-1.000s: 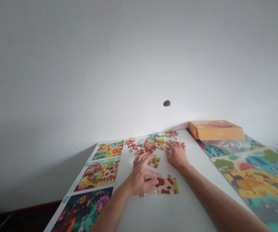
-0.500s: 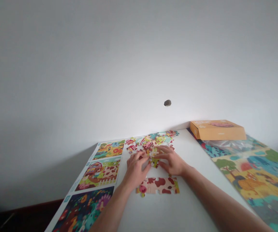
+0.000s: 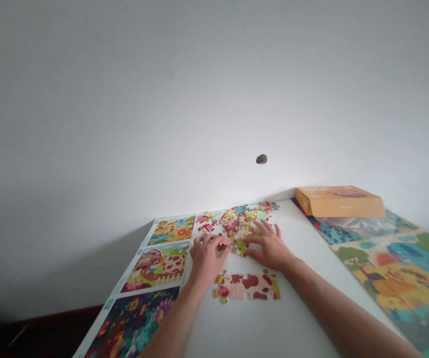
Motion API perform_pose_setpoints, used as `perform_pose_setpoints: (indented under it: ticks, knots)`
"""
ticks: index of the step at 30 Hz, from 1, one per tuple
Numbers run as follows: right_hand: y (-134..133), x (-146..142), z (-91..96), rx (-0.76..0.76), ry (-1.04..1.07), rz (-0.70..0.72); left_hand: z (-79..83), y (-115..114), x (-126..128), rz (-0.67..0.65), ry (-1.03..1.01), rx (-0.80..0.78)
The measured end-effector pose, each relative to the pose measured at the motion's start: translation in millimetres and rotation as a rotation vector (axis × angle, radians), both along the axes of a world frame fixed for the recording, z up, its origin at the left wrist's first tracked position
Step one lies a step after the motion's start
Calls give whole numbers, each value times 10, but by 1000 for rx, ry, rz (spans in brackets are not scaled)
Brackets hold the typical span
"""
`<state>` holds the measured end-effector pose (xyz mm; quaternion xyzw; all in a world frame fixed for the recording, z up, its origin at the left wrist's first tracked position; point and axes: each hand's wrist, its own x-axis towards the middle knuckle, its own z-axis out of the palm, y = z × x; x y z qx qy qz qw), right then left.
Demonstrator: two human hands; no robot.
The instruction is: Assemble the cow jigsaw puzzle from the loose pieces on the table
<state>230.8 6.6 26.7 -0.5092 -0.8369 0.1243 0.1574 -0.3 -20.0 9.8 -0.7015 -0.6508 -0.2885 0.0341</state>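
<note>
My left hand (image 3: 207, 253) has its thumb and fingers closed around a pink-and-brown puzzle piece (image 3: 224, 243). To its right, my right hand (image 3: 268, 246) is spread, its thumb and a fingertip by a yellow-green puzzle piece (image 3: 241, 247). A joined strip of puzzle pieces (image 3: 249, 287) showing a brown-spotted cow lies flat on the white table, nearer to me than both hands. Beyond the fingers spreads a heap of loose puzzle pieces (image 3: 231, 220) in red, green and blue. My fingers hide part of the nearest pieces.
Along the left edge lies a sheet of printed pictures (image 3: 156, 266), one with a barn and cow. At the right is a finished-looking animal picture (image 3: 400, 268), with a clear plastic bag (image 3: 352, 223) and an orange box (image 3: 343, 201) behind it. A wall (image 3: 214, 124) backs the table.
My right hand's fingers have lifted and spread apart, uncovering more of the pieces. My left hand has shifted slightly, and the pink-and-brown piece shows more clearly by its fingers.
</note>
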Motion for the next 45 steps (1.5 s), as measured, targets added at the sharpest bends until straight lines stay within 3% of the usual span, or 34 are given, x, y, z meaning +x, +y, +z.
perform_pose_setpoints:
  ticks: [6, 10, 17, 19, 23, 28, 31, 34, 38, 40, 42, 45]
  knots:
    - [73, -12, -95, 60, -1, -196, 48, 0, 11, 35, -29, 22]
    - [108, 5, -115, 8, -13, -342, 23, 14, 3, 37, -15, 14]
    - [12, -31, -4, -23, 77, 31, 56, 12, 20, -47, -80, 8]
    - [24, -40, -1, -15, 76, 20, 71, -15, 32, -112, -58, -23]
    - [79, -19, -22, -34, 49, -146, 40, -38, 33, -180, -18, -84]
    - [39, 5, 9, -52, 83, 109, -73, 54, -17, -139, -63, 1]
    - [19, -6, 15, -38, 75, 127, -106, 101, -47, -114, -86, 32]
    - [48, -18, -21, -27, 31, 23, -99, 97, -65, -74, -99, 20]
    - [111, -10, -82, 29, 37, -241, -92, 69, -75, -130, -134, -23]
    - [117, -5, -84, 51, 46, -296, -104, 74, -77, -139, -168, -30]
    - [93, -8, -56, 48, 49, -206, -121, 91, -76, -141, -202, -32]
    - [26, -26, 21, -18, 39, 123, -135, 113, -70, -164, -220, -28]
